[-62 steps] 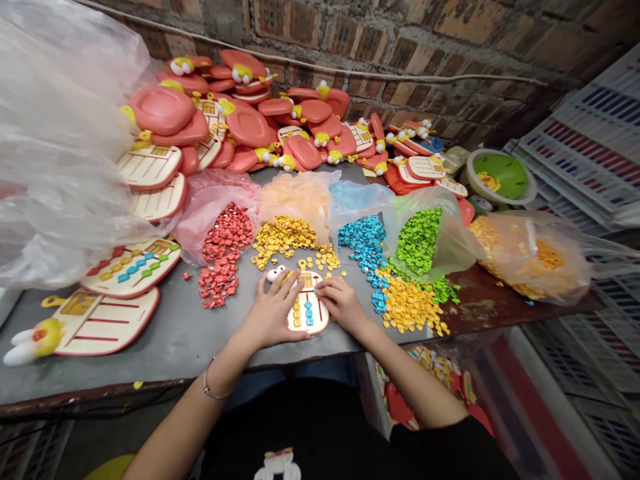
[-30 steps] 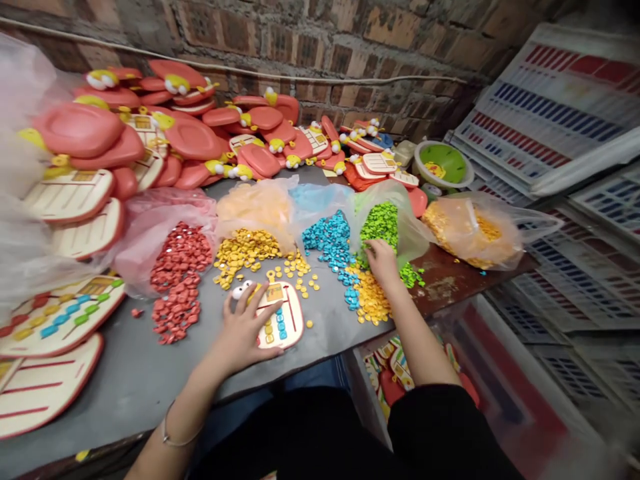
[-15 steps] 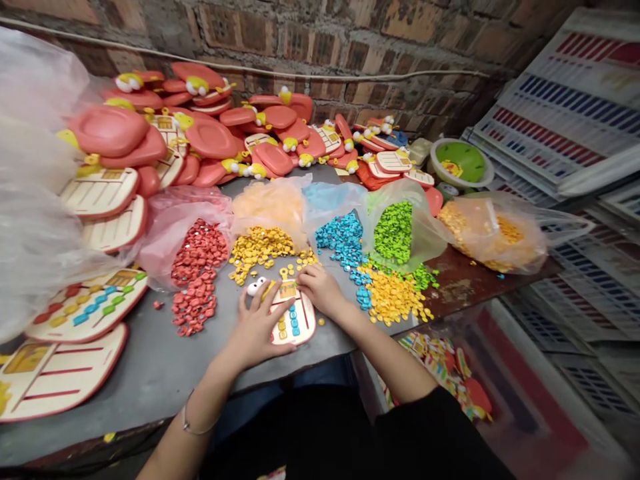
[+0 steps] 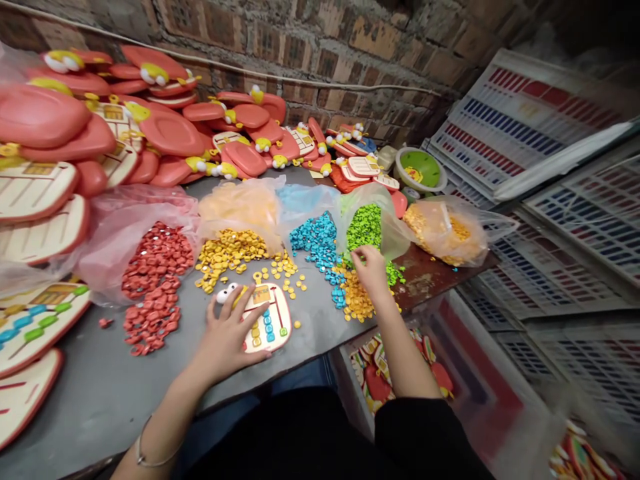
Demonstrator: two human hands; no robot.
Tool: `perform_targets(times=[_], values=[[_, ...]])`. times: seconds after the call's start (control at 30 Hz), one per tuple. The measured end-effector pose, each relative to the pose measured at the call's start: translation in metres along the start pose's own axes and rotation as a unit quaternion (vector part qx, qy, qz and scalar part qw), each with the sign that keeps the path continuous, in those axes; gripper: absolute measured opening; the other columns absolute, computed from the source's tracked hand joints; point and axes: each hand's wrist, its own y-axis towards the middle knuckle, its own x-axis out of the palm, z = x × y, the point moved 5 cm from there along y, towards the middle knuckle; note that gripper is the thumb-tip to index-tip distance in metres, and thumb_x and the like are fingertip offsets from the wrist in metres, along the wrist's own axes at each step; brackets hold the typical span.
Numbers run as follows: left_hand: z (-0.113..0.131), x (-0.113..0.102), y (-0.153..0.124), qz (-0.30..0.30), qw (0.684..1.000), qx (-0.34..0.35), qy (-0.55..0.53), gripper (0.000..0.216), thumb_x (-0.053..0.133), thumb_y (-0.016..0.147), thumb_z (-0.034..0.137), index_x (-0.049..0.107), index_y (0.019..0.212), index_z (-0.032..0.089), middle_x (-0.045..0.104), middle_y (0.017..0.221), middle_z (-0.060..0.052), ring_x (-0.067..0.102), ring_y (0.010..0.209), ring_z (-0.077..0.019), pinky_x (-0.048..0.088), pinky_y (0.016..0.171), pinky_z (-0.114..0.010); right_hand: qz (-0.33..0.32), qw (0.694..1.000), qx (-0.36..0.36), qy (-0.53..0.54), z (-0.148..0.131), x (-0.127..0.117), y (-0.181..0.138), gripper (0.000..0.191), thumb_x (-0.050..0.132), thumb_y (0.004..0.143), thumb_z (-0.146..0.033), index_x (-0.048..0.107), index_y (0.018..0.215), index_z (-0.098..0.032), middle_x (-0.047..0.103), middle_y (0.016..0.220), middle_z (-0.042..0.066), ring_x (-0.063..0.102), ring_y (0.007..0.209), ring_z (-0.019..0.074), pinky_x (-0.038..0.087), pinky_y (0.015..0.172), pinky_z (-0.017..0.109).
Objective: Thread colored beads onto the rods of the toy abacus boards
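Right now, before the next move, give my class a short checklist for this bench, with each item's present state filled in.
Left hand resting against the cream, red-rimmed plastic toy board, fingers spread: ok.
Board lying flat on the grey table: ok.
Right hand over the heap of yellow round plastic beads, holding a bead: cannot tell.
Blue round plastic beads kept apart from the yellow heap: not ok, they run into it.
Table around the board free of strays: not ok, loose yellow beads lie near it.
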Motion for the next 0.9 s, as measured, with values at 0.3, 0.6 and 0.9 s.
perform_targets(times=[0.3, 0.6, 0.9], values=[[0.002, -0.003, 0.000, -0.002, 1.000, 0.001, -0.001, 0.079, 0.068, 0.068, 0.065, 0.051, 0.138, 0.032, 0.025, 0.158, -0.011, 0.019, 0.142, -0.0416, 0.003, 0.110, -0.062, -0.040, 0.997, 0.013, -0.069, 0.055, 0.019, 0.016, 0.015, 0.056, 0.081, -0.014, 0.071, 0.084, -0.016, 0.066, 0.083, 0.010, 0.060, 0.084, 0.0249, 0.048, 0.081, 0.039], [0.002, -0.002, -0.001, -0.013, 1.000, -0.010, -0.022, 0.085, 0.069, 0.065, 0.070, 0.048, 0.139, 0.033, 0.021, 0.159, -0.012, 0.016, 0.143, -0.0404, -0.001, 0.110, -0.062, -0.065, 0.982, -0.116, 0.133, -0.078, 0.035, -0.036, 0.020, 0.054, 0.090, -0.019, 0.070, 0.101, -0.023, 0.066, 0.096, 0.007, 0.062, 0.093, 0.0223, 0.051, 0.081, 0.038], [0.003, -0.004, -0.001, -0.011, 1.000, -0.013, -0.016, 0.087, 0.070, 0.065, 0.069, 0.047, 0.141, 0.032, 0.019, 0.159, -0.011, 0.013, 0.144, -0.0390, -0.005, 0.111, -0.061, -0.157, 0.948, -0.222, 0.167, -0.138, 0.113, -0.048, 0.022, 0.054, 0.088, -0.011, 0.074, 0.090, -0.023, 0.067, 0.089, 0.008, 0.059, 0.090, 0.0234, 0.051, 0.082, 0.041]])
